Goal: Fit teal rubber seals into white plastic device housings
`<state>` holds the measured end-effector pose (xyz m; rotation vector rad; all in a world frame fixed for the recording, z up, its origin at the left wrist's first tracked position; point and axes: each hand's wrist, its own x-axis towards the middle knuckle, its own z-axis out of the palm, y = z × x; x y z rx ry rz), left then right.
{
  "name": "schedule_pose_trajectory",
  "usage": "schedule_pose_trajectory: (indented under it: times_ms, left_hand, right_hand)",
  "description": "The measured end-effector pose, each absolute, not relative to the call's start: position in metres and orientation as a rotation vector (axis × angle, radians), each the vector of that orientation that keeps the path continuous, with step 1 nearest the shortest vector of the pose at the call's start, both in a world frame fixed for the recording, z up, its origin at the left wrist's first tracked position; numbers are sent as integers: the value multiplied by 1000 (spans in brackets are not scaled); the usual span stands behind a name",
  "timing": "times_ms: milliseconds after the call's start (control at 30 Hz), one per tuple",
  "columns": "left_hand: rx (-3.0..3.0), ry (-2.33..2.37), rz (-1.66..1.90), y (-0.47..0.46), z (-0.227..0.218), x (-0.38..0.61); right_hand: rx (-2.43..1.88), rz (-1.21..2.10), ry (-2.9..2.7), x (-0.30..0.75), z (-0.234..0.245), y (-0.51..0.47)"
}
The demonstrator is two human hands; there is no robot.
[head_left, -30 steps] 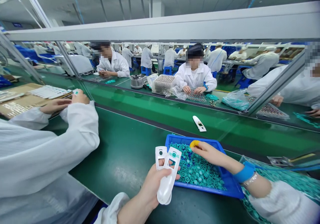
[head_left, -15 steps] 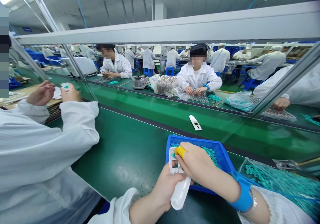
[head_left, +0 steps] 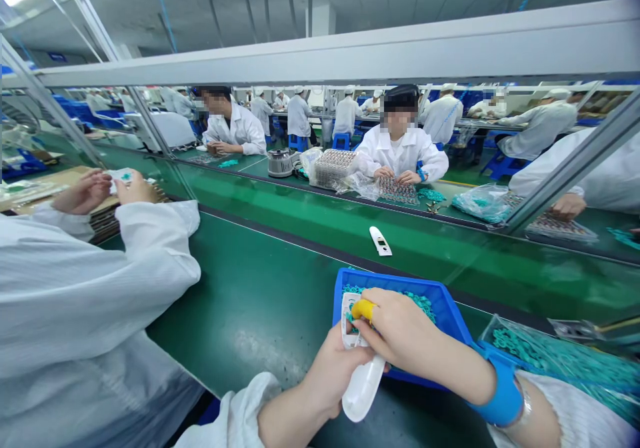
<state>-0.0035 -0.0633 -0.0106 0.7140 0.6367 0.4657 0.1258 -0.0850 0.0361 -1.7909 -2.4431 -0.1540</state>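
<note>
My left hand (head_left: 330,368) is wrapped round a white plastic casing (head_left: 364,389), long and rounded at its near end, with a rectangular window toward the far end. Over that far end is my right hand (head_left: 395,321), its fingers pinched together, a yellow finger cot on one. A small teal rubber piece (head_left: 349,317) shows at those fingertips, against the casing's inside; its exact shape is partly hidden. Just beneath both hands stands a blue bin (head_left: 453,315) holding many teal pieces (head_left: 423,307). A blue wrist strap (head_left: 500,395) circles my right wrist.
Another white casing (head_left: 381,242) lies on the green conveyor belt (head_left: 280,216). A clear bag of teal pieces (head_left: 555,358) is at the right. To the left, a co-worker's sleeve (head_left: 160,255) reaches over the table (head_left: 240,301). Metal framing (head_left: 320,51) crosses overhead.
The casing on the belt has shifted left. My right fingertips have moved slightly down along the held casing with the teal piece. The left co-worker's hands have come together on a white part.
</note>
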Motion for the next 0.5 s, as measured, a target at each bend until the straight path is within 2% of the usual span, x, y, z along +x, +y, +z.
schedule_pose_trajectory:
  times_ms: [233,500]
  left_hand:
    - [642,631,464,-62,-14,-3]
    - [636,595,375,-62,-16,-9]
  right_hand:
    - [-1769,-256,-2534,127,41,-81]
    - [-1479,-448,-2810,144,44,-71]
